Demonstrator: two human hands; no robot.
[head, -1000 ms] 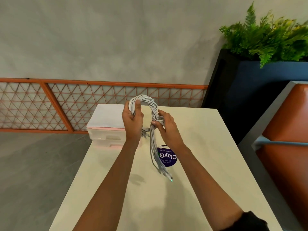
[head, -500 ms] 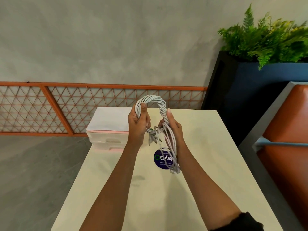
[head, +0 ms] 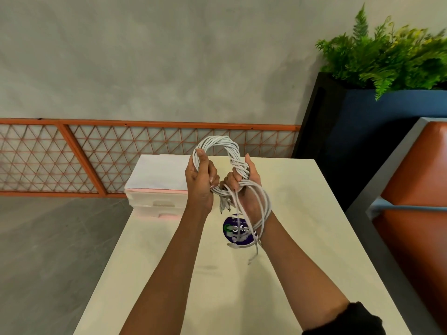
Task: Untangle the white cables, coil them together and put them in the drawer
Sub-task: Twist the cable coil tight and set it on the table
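Note:
A coil of white cables stands upright above the cream table, held between both hands. My left hand grips the coil's left side, thumb up along the strands. My right hand grips the right side, where loose strands are wound round the bundle. A free loop of the cable tails curves over my right wrist, and the plug ends dangle below it. The white drawer unit with pink trim sits at the table's far left corner, its drawers shut.
A round purple sticker lies on the table under the hands. An orange lattice fence runs along the wall behind. A dark planter with ferns stands at right, beside an orange seat.
Both hands and the coil have shifted slightly right and turned. The hanging tails, straight down a second ago, now swing in a loop round my right wrist as another wrap forms.

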